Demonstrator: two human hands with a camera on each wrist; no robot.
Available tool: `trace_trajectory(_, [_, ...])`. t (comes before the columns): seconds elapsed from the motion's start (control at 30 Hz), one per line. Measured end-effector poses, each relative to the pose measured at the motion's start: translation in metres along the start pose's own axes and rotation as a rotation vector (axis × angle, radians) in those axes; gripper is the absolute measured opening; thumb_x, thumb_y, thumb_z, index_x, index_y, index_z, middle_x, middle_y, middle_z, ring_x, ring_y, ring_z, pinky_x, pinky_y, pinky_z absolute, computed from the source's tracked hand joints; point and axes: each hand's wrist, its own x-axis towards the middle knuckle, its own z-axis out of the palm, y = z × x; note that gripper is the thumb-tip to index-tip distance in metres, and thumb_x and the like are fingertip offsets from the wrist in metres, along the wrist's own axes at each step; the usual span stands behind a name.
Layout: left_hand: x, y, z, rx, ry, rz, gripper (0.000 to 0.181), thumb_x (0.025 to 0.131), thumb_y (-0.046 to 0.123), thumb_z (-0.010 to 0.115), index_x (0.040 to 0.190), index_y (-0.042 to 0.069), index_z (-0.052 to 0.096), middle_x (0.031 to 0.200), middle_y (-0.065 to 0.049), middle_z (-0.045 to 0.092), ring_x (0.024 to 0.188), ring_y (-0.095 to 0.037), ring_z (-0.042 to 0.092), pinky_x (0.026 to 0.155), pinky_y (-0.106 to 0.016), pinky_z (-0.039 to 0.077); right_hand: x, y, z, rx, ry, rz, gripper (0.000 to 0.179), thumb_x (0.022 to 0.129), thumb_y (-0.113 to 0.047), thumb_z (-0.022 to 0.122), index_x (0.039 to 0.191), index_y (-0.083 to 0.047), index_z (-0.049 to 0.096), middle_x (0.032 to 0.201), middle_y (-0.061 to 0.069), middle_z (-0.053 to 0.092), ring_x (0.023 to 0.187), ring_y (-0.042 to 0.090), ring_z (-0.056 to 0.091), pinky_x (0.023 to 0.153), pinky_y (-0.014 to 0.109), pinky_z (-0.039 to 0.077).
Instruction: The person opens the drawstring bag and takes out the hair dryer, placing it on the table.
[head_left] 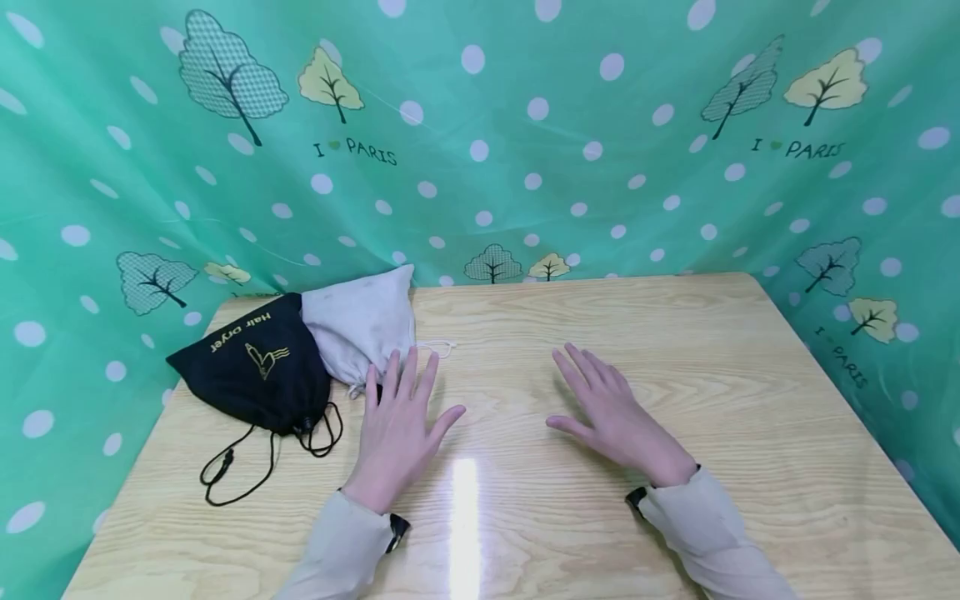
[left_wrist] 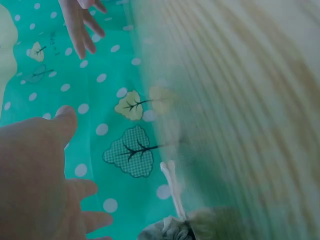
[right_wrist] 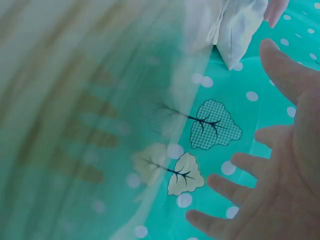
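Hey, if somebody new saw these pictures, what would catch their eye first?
Probably the bright green polka-dot cloth behind the wooden table. Next, the gold-lettered black pouch beside a pale drawstring bag, at the table's left. Then the outspread left hand near that bag, and the empty right hand across from it.

Bench (head_left: 498,442): pale wood-grain top, rounded far right corner visible; narrow bright reflection (head_left: 465,529) running down its near middle. On it, far left: black drawstring bag (head_left: 258,371), gold print "Hair Dryer", its black cord (head_left: 227,460) looped loosely toward the near side. Just beside, to its right: pale grey drawstring bag (head_left: 363,317), white cord (head_left: 442,344) trailing right. Bag contents hidden.
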Motion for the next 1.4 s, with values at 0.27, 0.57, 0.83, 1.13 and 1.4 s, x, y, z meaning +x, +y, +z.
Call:
trace_trajectory(0.27, [0.005, -0.005, -0.010, -0.009, 0.009, -0.008, 0.080, 0.097, 0.057, 0.052, 0.157, 0.011, 0.028, 0.162, -0.018, 0.025, 0.150, -0.037, 0.019, 0.123, -0.053, 0.010, 0.014, -0.015, -0.003, 0.067, 0.007, -0.029, 0.088, 0.096, -0.050, 0.059, 0.161, -0.020, 0.007, 0.166, 0.009, 0.014, 0.149, 0.036, 0.022, 0.119, 0.056, 0.024])
trace_trajectory(0.57, [0.005, -0.015, -0.017, -0.061, 0.089, -0.010, 0.073, 0.098, 0.047, 0.057, 0.152, 0.003, 0.034, 0.153, -0.023, 0.038, 0.143, -0.039, 0.032, 0.118, -0.055, 0.025, 0.025, -0.030, -0.007, 0.059, 0.038, -0.062, 0.085, 0.096, -0.046, 0.061, 0.161, -0.019, 0.013, 0.164, 0.010, 0.020, 0.147, 0.036, 0.028, 0.116, 0.056, 0.031])
trace_trajectory(0.83, [0.002, -0.026, -0.020, -0.046, 0.190, 0.009, 0.063, 0.097, 0.038, 0.063, 0.144, 0.000, 0.045, 0.142, -0.023, 0.050, 0.133, -0.039, 0.044, 0.111, -0.054, 0.035, 0.031, -0.041, -0.003, 0.070, 0.004, -0.051, 0.079, 0.097, -0.047, 0.059, 0.160, -0.022, 0.018, 0.162, 0.012, 0.027, 0.144, 0.037, 0.033, 0.114, 0.058, 0.033])
trace_trajectory(1.13, [-0.003, -0.043, -0.019, -0.039, 0.261, 0.002, 0.053, 0.093, 0.029, 0.070, 0.132, -0.003, 0.055, 0.133, -0.025, 0.055, 0.120, -0.043, 0.054, 0.099, -0.058, 0.043, 0.049, -0.061, 0.007, 0.022, -0.004, -0.086, 0.078, 0.096, -0.044, 0.063, 0.159, -0.020, 0.023, 0.160, 0.010, 0.028, 0.140, 0.034, 0.036, 0.115, 0.051, 0.034])
trace_trajectory(1.4, [-0.003, -0.054, -0.026, -0.034, 0.286, -0.008, 0.045, 0.091, 0.019, 0.070, 0.128, -0.004, 0.057, 0.129, -0.023, 0.058, 0.116, -0.042, 0.055, 0.096, -0.057, 0.044, 0.066, -0.086, 0.012, 0.022, 0.024, -0.156, 0.078, 0.095, -0.039, 0.067, 0.157, -0.018, 0.026, 0.158, 0.010, 0.031, 0.138, 0.031, 0.038, 0.114, 0.046, 0.036])
